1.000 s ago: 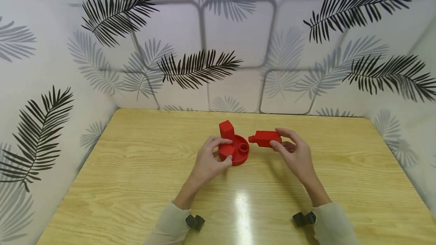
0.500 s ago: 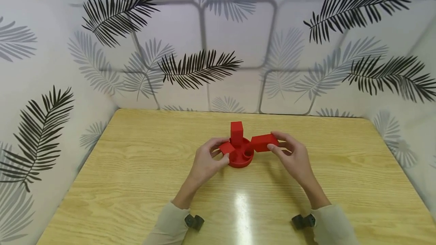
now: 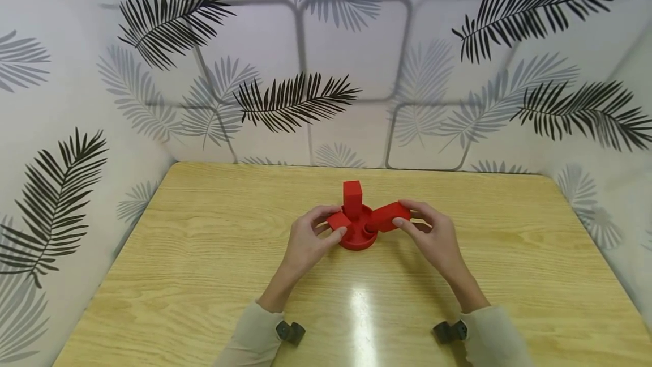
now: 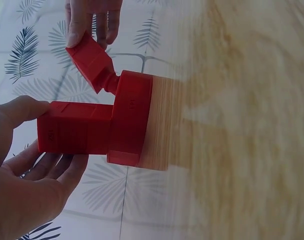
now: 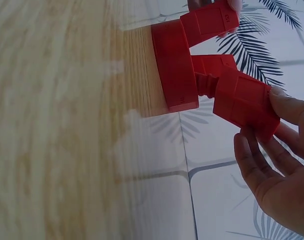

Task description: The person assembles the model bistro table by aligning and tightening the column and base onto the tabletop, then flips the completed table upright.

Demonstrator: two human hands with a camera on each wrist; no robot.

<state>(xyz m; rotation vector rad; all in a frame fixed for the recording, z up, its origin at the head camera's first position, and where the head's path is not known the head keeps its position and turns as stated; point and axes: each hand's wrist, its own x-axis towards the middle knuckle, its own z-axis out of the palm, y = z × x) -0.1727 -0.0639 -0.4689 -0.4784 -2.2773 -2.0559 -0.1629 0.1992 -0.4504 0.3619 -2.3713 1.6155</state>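
Observation:
A round red base (image 3: 357, 244) with a raised rim and sockets sits on the table. My left hand (image 3: 304, 245) grips a red bottle-shaped block (image 4: 74, 129) that stands upright on the base's left side. At the back of the base, another red block (image 3: 352, 198) stands upright, untouched. My right hand (image 3: 437, 238) pinches a third red bottle-shaped block (image 5: 244, 104) between thumb and fingers. That block leans, its ribbed neck (image 5: 206, 85) pointing down toward the base's right-hand socket. How far the neck reaches into the socket is hidden.
The wood-grain table (image 3: 214, 276) extends around the base on all sides. Behind it rises a pale backdrop (image 3: 351, 61) printed with leaves. Dark wrist cameras (image 3: 291, 333) sit at both sleeves.
The base has shifted slightly right and turned, carrying its back block. My right hand has moved left and tilted its block from level to neck-down, bringing it over the base's rim.

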